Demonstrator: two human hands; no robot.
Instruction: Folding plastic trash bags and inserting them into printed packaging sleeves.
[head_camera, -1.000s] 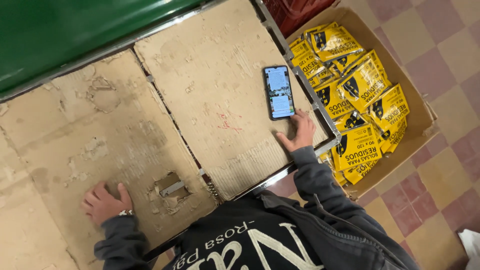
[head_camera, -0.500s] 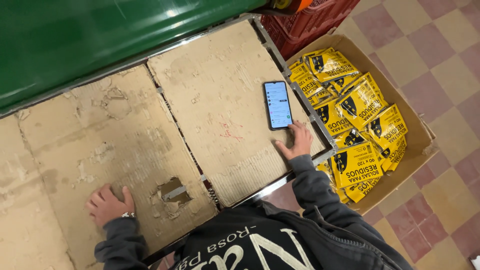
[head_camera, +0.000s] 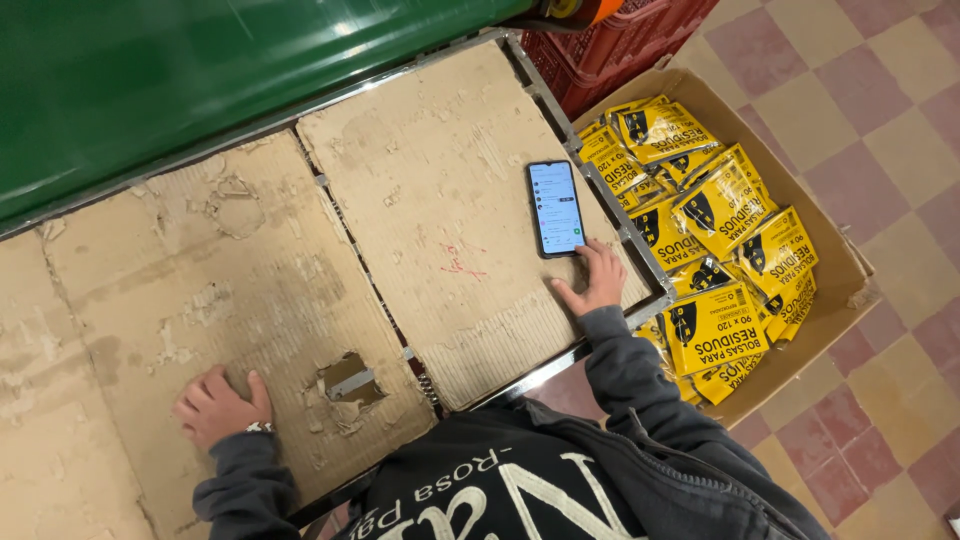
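Observation:
My left hand (head_camera: 217, 405) rests flat on the worn cardboard sheet (head_camera: 190, 290) that covers the table, close to a torn hole (head_camera: 345, 380) in it. My right hand (head_camera: 594, 279) lies open on a second cardboard sheet (head_camera: 450, 180), its fingers just below a black smartphone (head_camera: 555, 207) with a lit screen. Neither hand holds anything.
A cardboard box (head_camera: 845, 270) full of several yellow packets (head_camera: 715, 205) stands on the checkered floor at the right. A red crate (head_camera: 610, 50) sits behind it. A green surface (head_camera: 180, 80) runs along the table's far edge.
The view has shifted slightly. My right hand has slid a little nearer the phone; my left hand stays flat on the cardboard.

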